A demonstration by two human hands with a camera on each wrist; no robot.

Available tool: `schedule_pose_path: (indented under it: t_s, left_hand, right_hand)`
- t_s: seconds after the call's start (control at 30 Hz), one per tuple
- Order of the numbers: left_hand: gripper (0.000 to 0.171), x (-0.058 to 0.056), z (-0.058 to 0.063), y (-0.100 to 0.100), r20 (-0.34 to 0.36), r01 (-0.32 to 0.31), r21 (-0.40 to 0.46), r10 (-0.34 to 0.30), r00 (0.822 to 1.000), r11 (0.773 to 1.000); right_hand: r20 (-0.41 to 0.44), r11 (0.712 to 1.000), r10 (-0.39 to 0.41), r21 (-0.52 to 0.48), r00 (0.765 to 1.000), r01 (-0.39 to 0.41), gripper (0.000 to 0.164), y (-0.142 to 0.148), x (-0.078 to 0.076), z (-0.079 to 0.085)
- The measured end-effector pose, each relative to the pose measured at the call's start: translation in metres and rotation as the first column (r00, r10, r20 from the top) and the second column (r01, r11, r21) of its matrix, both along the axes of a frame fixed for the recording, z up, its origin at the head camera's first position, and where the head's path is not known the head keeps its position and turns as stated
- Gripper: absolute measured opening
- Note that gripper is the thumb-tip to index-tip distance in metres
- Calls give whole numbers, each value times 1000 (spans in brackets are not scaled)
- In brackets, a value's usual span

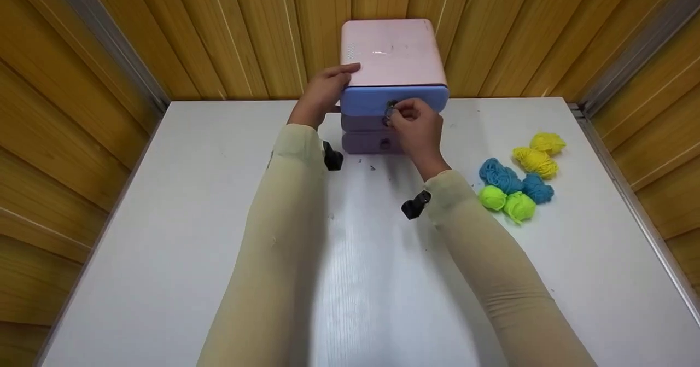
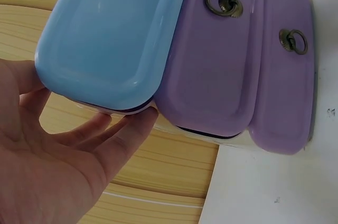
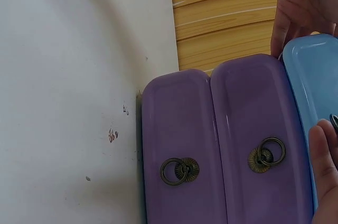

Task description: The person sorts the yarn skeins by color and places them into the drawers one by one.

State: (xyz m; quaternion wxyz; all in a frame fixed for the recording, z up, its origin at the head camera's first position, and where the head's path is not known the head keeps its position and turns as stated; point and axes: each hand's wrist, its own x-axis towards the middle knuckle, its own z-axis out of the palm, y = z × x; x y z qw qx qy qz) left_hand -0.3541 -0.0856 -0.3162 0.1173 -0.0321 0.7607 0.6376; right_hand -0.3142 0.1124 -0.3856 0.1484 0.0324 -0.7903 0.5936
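A small drawer box with a pink top (image 1: 391, 55) stands near the table's back edge. Its uppermost drawer front (image 2: 113, 39) is blue; the middle drawer (image 2: 214, 65) and the bottom drawer (image 2: 282, 92) are purple, each with a brass ring pull. My left hand (image 1: 322, 93) rests against the box's upper left side, one digit lying on the pink top and the other fingers extended along the side wall. With thumb and index finger, my right hand (image 1: 420, 129) pinches the ring pull (image 1: 390, 112) of the blue drawer. A thin dark gap shows behind the blue front.
To the right on the white table (image 1: 164, 246) lie balls of yarn: yellow (image 1: 536, 162), blue (image 1: 500, 176) and lime green (image 1: 519, 207). Wood-patterned panels (image 1: 251, 39) rise directly behind the box and along both sides. Small dark marks dot the tabletop before the box.
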Motion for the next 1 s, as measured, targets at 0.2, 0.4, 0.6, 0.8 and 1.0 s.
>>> schedule_pose_path:
  t_s: [0.2,0.4,0.6,0.8,1.0]
  left_hand:
    - [33,0,1,0,7,16,-12,-16,1000,1000]
    - [33,-1,1,-2,15,26,-16,-26,1000,1000]
    - [33,-2,-2,-2,9,32,-18,-32,999,999]
    - [33,-3,-4,-2,5,35,-20,-35,999,999]
    - [34,-3,-5,-5,-9,33,-9,-33,999,999]
  right_hand:
    - [2,1000,11,-3,1000,-11,8,3,3,-2]
    - [-10,999,36,-22,999,-37,8,4,8,-3]
    - [-18,999,34,-1,999,-34,9,5,16,-4]
    - [-17,999,47,-9,999,-47,7,6,23,-5]
    - [-19,998,60,-29,998,-60,5,5,28,-8]
